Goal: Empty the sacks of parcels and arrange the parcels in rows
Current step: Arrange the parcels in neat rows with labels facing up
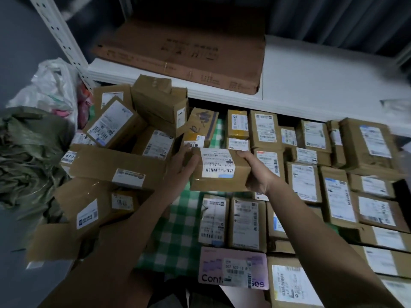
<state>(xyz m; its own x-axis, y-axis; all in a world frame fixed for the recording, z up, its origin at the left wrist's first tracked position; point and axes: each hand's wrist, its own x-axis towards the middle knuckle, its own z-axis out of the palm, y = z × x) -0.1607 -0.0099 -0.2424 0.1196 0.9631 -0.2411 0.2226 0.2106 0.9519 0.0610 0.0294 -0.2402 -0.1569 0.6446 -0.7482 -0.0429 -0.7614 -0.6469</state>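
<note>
Holding one parcel over the checked cloth

I am gripping the parcel [220, 168] with my left hand [185, 166] and right hand [255, 174]; rows of parcels [333, 185] are lying toward the cloth's [178, 230] right edge.

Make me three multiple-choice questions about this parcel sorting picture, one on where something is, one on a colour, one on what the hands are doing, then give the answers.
1. Where is the green sack?
A. at the left of the view, beside the heap of parcels
B. on the white shelf
C. on the rows at the right

2. What colour is the checked cloth under the parcels?
A. red and white
B. green and white
C. plain blue

3. What is the state of the labelled parcel in the middle?
A. lying untouched in a row
B. held by one hand only
C. held between both hands

Answers: 1 A, the sack lies crumpled at the left edge. 2 B, green and white squares show between the boxes. 3 C, the left hand and right hand grip its two sides.
</note>
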